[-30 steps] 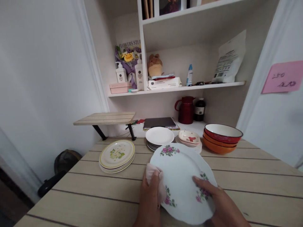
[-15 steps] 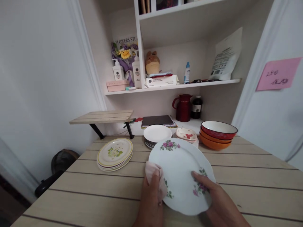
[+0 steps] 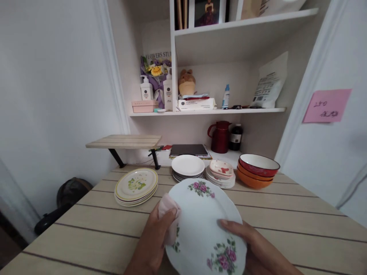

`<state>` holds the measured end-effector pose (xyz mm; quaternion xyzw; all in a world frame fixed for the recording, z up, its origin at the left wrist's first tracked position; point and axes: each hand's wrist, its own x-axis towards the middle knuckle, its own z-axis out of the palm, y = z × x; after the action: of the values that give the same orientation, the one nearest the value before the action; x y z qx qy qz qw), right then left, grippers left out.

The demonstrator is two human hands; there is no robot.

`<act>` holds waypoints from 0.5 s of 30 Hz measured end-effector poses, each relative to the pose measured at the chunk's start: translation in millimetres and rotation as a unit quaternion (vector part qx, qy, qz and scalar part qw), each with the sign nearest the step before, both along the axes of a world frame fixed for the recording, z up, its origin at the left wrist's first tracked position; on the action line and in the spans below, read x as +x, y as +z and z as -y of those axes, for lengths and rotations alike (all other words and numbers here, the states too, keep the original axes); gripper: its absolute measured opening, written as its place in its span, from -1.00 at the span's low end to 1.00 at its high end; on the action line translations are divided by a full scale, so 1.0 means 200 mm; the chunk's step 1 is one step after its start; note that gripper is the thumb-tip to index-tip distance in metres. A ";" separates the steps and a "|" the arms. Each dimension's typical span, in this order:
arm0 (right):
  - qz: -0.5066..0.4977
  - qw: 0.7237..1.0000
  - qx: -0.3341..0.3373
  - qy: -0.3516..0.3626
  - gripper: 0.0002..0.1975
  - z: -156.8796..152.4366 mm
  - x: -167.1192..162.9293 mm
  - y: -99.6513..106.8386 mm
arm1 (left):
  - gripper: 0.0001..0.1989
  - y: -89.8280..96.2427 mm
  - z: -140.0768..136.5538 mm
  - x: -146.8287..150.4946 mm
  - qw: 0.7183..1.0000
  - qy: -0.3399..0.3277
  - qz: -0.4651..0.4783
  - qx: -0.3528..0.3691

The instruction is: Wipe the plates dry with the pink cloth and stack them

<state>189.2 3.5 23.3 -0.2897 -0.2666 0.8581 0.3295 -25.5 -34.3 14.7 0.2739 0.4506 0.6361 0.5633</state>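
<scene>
A white plate (image 3: 203, 217) with purple roses and green leaves is held tilted up above the table, in the lower middle. My right hand (image 3: 252, 244) grips its right edge, thumb lying on the face and fingers hidden behind. At the left edge, my left hand (image 3: 156, 233) is closed on a pale pink cloth (image 3: 169, 217), which is pressed round the plate's rim. Part of the plate's lower edge runs out of view. Behind it are a stack of white plates (image 3: 187, 165) and a stack of small dishes (image 3: 221, 168) with a red pattern.
Yellow-rimmed plates (image 3: 136, 185) are stacked on the left of the slatted table (image 3: 94, 229). Red and orange bowls (image 3: 258, 168) are stacked at the right. A small raised shelf (image 3: 124, 141), a red jug (image 3: 220, 137) and a dark bottle (image 3: 236, 137) stand at the back.
The plate and both hands have shifted left and lower in view, and the plate has turned a little clockwise. The camera view has tilted up slightly. The cloth stays at the plate's left rim.
</scene>
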 end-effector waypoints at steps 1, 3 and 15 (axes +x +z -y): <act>0.012 1.000 0.013 0.006 -0.52 0.00 0.01 0.01 | -0.51 0.00 0.00 0.00 1.000 -0.007 -0.007 0.002; 0.035 0.998 0.041 0.017 -0.51 0.00 0.03 0.03 | -0.52 0.01 0.01 -0.01 1.000 -0.018 -0.016 -0.001; 0.076 0.995 0.042 -0.056 -0.51 0.04 -0.02 0.00 | -0.48 0.00 -0.02 0.02 1.000 -0.023 -0.003 -0.002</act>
<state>184.8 -3.7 22.7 -0.3544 -0.3102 0.8017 0.3680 -22.4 -29.4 14.0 0.2854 0.4473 0.6212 0.5767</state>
